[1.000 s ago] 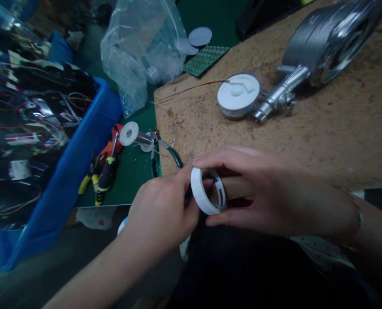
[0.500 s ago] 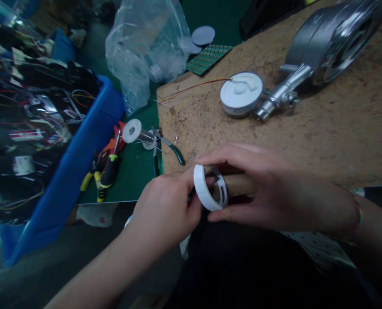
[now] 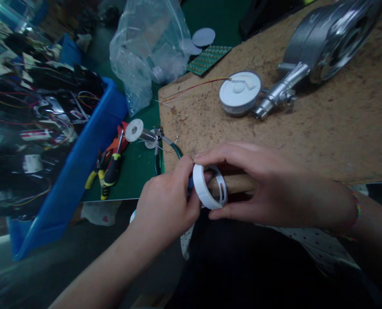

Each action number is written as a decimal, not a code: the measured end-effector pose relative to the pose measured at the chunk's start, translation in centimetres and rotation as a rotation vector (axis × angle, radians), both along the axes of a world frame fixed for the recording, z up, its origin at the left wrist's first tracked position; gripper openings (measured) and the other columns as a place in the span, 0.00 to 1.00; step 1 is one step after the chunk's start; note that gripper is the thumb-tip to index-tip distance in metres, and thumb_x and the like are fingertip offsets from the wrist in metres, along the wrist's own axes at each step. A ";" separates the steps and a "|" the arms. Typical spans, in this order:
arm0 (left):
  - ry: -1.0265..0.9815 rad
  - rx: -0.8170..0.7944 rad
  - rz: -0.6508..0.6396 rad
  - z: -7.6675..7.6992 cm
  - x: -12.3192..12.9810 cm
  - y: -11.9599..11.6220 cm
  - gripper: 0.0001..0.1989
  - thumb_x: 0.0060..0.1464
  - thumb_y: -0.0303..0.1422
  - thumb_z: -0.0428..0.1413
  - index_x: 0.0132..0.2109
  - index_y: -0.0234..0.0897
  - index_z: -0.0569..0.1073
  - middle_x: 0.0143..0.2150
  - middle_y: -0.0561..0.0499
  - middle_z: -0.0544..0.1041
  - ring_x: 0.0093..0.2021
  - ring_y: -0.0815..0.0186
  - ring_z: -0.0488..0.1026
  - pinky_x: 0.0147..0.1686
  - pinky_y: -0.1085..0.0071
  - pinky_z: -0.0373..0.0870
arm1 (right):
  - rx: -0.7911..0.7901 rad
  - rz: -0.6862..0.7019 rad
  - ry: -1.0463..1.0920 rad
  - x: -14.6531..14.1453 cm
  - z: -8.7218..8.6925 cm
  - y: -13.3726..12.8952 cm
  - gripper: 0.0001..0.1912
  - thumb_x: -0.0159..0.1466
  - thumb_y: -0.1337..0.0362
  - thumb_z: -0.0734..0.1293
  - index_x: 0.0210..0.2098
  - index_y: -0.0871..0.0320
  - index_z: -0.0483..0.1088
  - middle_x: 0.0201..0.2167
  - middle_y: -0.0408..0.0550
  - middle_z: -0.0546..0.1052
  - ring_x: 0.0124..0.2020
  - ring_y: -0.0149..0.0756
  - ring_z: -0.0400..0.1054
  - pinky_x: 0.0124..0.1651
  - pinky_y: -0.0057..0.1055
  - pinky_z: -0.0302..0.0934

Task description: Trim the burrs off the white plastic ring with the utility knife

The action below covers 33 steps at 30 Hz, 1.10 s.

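A white plastic ring (image 3: 201,187) with a slot in its side is held near the board's front edge. My right hand (image 3: 258,184) grips it from the right, thumb below and fingers above. My left hand (image 3: 169,193) is closed at the ring's left side, on something small and dark blue that is mostly hidden by the fingers. Further back on the board lies a round device with a white face (image 3: 240,89) and thin red and yellow wires. Green-handled pliers (image 3: 174,148) lie just beyond my left hand, beside a solder wire spool (image 3: 142,132).
A blue bin (image 3: 78,171) full of wired parts stands at the left. Yellow-black cutters (image 3: 92,176) and a screwdriver (image 3: 112,169) lie beside it. Behind are a clear plastic bag (image 3: 148,47) and a green circuit board (image 3: 208,60). A metal clamp device (image 3: 319,47) stands at the right.
The fingers of my left hand have shifted slightly upward against the ring, and more of the dark blue thing shows. The view has moved a little. My right hand keeps its grip.
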<state>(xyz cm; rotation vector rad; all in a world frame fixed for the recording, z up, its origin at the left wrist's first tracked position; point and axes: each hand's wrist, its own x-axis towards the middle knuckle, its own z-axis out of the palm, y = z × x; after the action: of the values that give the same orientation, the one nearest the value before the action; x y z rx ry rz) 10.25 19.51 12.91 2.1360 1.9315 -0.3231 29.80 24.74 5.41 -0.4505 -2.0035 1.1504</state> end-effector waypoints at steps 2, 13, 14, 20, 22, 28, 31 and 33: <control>0.061 0.034 -0.033 0.0 0.0 -0.1 0.11 0.64 0.40 0.50 0.48 0.38 0.68 0.35 0.46 0.79 0.34 0.55 0.78 0.29 0.66 0.63 | 0.004 -0.002 0.004 0.1 0.0 0.0 0.31 0.57 0.58 0.77 0.56 0.58 0.68 0.55 0.52 0.75 0.56 0.42 0.70 0.59 0.37 0.64; 0.136 0.057 -0.085 0.5 0.3 0.0 0.12 0.62 0.38 0.52 0.49 0.39 0.70 0.31 0.49 0.79 0.29 0.55 0.78 0.27 0.67 0.59 | -0.010 0.001 -0.011 0.2 0.2 0.0 0.29 0.57 0.60 0.77 0.55 0.57 0.69 0.54 0.51 0.76 0.55 0.42 0.70 0.57 0.38 0.65; 0.116 0.044 -0.081 0.5 0.4 0.1 0.12 0.62 0.38 0.52 0.50 0.39 0.71 0.33 0.49 0.79 0.31 0.54 0.78 0.27 0.67 0.60 | -0.014 0.003 -0.011 0.2 0.2 0.0 0.29 0.57 0.60 0.77 0.56 0.57 0.69 0.54 0.51 0.76 0.55 0.43 0.70 0.58 0.38 0.65; 0.000 -0.054 -0.031 0.6 0.5 0.6 0.16 0.63 0.38 0.52 0.55 0.41 0.72 0.36 0.50 0.81 0.34 0.55 0.79 0.31 0.65 0.64 | -0.048 0.016 -0.015 0.1 0.3 0.0 0.25 0.60 0.60 0.74 0.56 0.56 0.69 0.54 0.50 0.76 0.56 0.42 0.70 0.59 0.38 0.65; -0.021 -0.054 -0.019 0.5 0.4 0.6 0.16 0.64 0.38 0.52 0.56 0.41 0.72 0.37 0.49 0.81 0.34 0.56 0.79 0.32 0.65 0.64 | -0.056 0.017 -0.021 0.1 0.3 0.0 0.26 0.60 0.59 0.75 0.56 0.55 0.69 0.54 0.50 0.76 0.56 0.42 0.69 0.59 0.39 0.65; -0.119 -0.100 -0.010 0.8 0.2 0.9 0.14 0.63 0.36 0.54 0.53 0.40 0.75 0.39 0.49 0.82 0.34 0.59 0.79 0.31 0.67 0.65 | -0.078 0.016 -0.028 0.2 0.3 0.0 0.27 0.59 0.59 0.76 0.56 0.53 0.70 0.54 0.48 0.76 0.56 0.43 0.70 0.58 0.40 0.65; -0.127 -0.130 -0.029 0.9 0.1 0.8 0.11 0.62 0.34 0.55 0.50 0.39 0.76 0.39 0.50 0.82 0.32 0.62 0.78 0.30 0.68 0.63 | -0.078 0.039 -0.025 0.2 0.4 0.0 0.25 0.60 0.58 0.75 0.55 0.54 0.70 0.54 0.48 0.76 0.56 0.42 0.70 0.58 0.39 0.65; -0.147 -0.137 -0.027 0.9 0.1 0.7 0.10 0.62 0.33 0.54 0.49 0.39 0.76 0.39 0.51 0.82 0.32 0.63 0.77 0.30 0.69 0.63 | -0.080 0.046 -0.017 0.2 0.4 0.1 0.25 0.60 0.58 0.74 0.55 0.54 0.70 0.55 0.48 0.76 0.56 0.41 0.70 0.59 0.39 0.65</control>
<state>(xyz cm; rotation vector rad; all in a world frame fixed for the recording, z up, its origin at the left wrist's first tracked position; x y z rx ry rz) 10.31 20.24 13.80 2.0398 1.7488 -0.2855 29.97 24.80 5.79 -0.4578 -1.9973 1.2621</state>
